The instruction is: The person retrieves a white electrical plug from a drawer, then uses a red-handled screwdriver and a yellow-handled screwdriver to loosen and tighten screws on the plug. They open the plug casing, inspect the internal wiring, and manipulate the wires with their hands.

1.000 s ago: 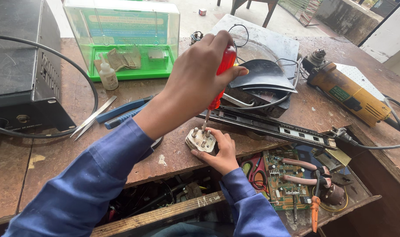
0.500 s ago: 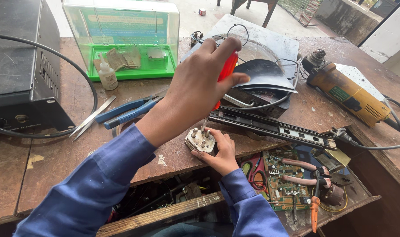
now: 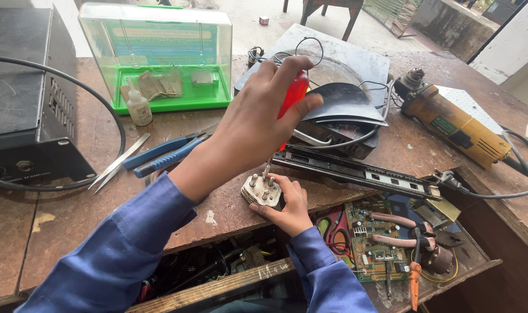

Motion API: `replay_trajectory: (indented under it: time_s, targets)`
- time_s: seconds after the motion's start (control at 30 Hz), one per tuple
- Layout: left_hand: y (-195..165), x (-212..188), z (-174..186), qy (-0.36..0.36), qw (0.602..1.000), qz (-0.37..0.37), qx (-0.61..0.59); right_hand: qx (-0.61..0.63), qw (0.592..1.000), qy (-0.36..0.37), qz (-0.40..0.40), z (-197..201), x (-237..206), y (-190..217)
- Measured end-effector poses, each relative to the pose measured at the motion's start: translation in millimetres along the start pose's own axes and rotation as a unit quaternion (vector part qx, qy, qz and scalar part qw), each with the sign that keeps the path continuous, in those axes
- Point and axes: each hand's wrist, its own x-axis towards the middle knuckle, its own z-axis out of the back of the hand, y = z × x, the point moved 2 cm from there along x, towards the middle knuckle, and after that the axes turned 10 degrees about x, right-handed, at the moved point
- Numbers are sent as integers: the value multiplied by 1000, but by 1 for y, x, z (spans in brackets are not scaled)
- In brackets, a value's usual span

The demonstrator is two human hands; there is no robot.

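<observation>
At the near edge of the worn workbench (image 3: 55,232), just above the open drawer (image 3: 449,272), a white three-pin plug (image 3: 260,190) lay pins-up, pinned to the wood by the right hand (image 3: 287,206), whose fingers were closed around its right side and near edge. Straight above it, the left hand (image 3: 258,124) was wrapped tight around the red handle of a screwdriver (image 3: 291,98). Its shaft ran nearly upright, leaning slightly far and right at the top, and its tip came down among the pins on the plug's face. So the plug sat directly below the gripping hand, along the tool's long axis, with the right hand the closer of the two to the plug itself.

Left of the hands lay blue-handled pliers (image 3: 162,153) and metal tweezers (image 3: 119,162); farther off stood a small bottle (image 3: 139,108) and a green clear-lidded box (image 3: 159,58). Right of the plug ran a metal drawer slide (image 3: 362,173), with a yellow angle grinder (image 3: 455,124) beyond. A green circuit board (image 3: 371,243) lay in the drawer.
</observation>
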Motion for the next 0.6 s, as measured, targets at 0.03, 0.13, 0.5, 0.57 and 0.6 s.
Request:
replay_trajectory:
  time_s: [0.03, 0.13, 0.5, 0.57, 0.6]
  targets:
    - [1, 1, 1, 1, 999, -24, -42, -2, 1000, -2, 0, 0, 0, 0]
    - [5, 4, 2, 16, 992, -60, -106, 13, 1000, 2, 16, 0, -1, 2]
    - [6, 2, -1, -24, 995, -43, -91, 16, 1000, 3, -4, -1, 0, 0]
    - [7, 1, 2, -46, 995, -57, -74, 16, 1000, 5, -5, -1, 0, -1]
    - [7, 0, 4, -57, 994, -64, -65, 15, 1000, 6, -5, -1, 1, -1]
